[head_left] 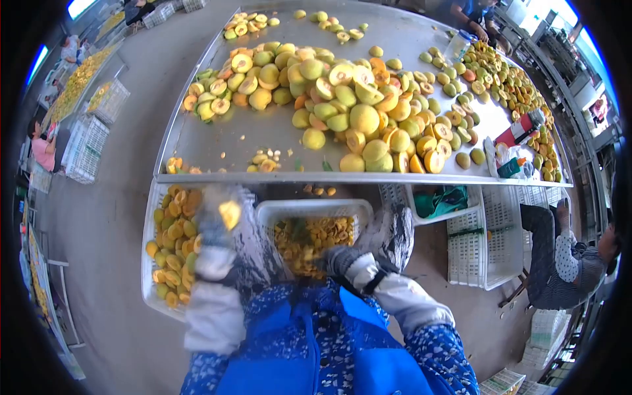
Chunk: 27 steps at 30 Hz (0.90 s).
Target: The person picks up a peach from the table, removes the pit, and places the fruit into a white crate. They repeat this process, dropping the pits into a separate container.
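Observation:
My left hand (pixel 212 220), smeared by motion, is at the left white crate's inner edge with a halved yellow stone fruit (pixel 230 214) at its fingers. The left crate (pixel 149 276) holds many fruit halves. Low over the middle white basket (pixel 313 205) is my right hand (pixel 341 261) in a dark glove, its fingers curled; what they hold, if anything, I cannot make out. Fruit scraps and stones (pixel 322 230) lie in that basket, between my knees. A large pile of whole and cut yellow-green stone fruit (pixel 362 118) sits on the metal table (pixel 217 148) ahead.
A red flask (pixel 513 133) and a green-labelled bottle (pixel 511 167) stand near the table's right edge. White crates (pixel 467 243) stand at lower right beside a seated person (pixel 579 263). Another person's hands (pixel 484 29) work across the table. More workers sit at left.

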Each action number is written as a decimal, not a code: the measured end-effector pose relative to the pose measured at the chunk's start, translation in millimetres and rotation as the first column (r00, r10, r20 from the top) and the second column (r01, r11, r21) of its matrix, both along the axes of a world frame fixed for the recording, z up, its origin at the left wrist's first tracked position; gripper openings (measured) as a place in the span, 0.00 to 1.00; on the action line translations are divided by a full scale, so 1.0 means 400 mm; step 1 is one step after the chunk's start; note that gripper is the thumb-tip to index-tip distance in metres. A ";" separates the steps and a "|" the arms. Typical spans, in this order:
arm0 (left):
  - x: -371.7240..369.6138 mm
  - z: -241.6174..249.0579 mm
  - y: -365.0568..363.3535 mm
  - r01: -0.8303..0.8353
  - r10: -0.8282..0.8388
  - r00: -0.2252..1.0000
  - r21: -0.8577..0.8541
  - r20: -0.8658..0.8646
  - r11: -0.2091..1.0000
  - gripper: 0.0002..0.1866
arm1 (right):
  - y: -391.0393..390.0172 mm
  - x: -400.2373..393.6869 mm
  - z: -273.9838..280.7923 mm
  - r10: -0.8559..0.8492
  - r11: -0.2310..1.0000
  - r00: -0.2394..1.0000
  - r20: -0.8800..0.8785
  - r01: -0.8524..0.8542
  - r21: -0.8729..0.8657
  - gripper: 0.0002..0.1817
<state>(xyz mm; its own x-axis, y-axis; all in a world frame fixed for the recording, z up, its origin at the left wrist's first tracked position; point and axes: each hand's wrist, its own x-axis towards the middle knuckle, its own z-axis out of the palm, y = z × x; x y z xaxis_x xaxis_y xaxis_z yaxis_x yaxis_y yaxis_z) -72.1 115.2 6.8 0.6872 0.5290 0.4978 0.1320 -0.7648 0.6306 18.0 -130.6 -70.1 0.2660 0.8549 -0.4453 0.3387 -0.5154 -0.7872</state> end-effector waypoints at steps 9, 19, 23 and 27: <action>0.232 0.144 -0.014 0.047 0.016 0.968 0.245 -0.251 0.968 0.21 | 0.011 -0.006 -0.028 -0.118 0.992 0.992 0.046 0.116 0.047 0.27; 0.648 0.005 -0.100 0.085 -0.018 0.597 0.041 -0.802 0.996 0.44 | -0.037 0.026 0.041 -0.444 0.887 0.896 -0.004 0.440 0.143 0.17; 0.571 0.012 -0.064 0.150 -0.316 0.724 -0.307 -0.613 0.940 0.29 | -0.039 0.042 0.058 -0.423 0.758 0.841 -0.337 0.532 0.377 0.17; 0.414 0.103 -0.064 0.264 -0.371 0.906 -0.958 0.204 0.117 0.18 | -0.035 0.045 0.117 -0.286 0.758 0.773 -0.566 0.544 0.360 0.17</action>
<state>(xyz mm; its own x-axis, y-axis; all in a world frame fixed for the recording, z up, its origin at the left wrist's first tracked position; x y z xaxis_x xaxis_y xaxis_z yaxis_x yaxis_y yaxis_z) 93.6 89.5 48.1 0.9271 0.2649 -0.2650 0.1272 0.4425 0.8877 36.1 -144.7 -23.4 0.5254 0.8331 -0.1726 -0.2750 -0.0257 -0.9611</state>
